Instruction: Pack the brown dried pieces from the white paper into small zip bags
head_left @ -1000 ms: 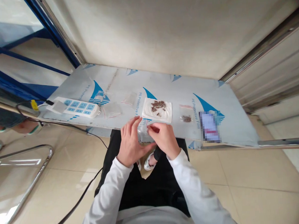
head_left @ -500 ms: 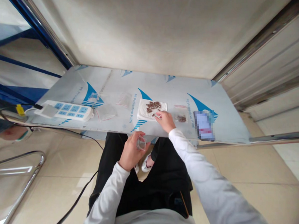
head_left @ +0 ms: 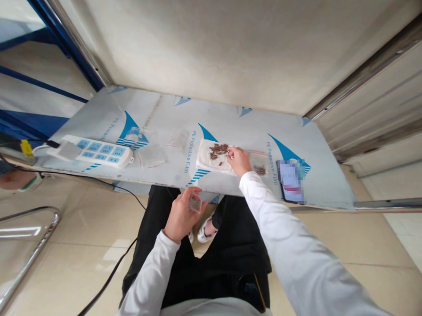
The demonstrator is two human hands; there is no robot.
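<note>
while left fingers [head_left: 190, 191] grip a clear bag [head_left: 195, 203], right fingers [head_left: 235, 152] touch small brown pieces [head_left: 217, 151], grip unclear.

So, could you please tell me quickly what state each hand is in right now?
Left hand: holding a small clear bag.
Right hand: at the small brown pieces; whether it grips one cannot be told.

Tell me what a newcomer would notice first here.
Probably the heap of small brown pieces on the white pad, with the right hand at its right edge. Next, the left hand, holding a small clear bag near the table's front edge. At the table's left end lies a white power strip.
</note>
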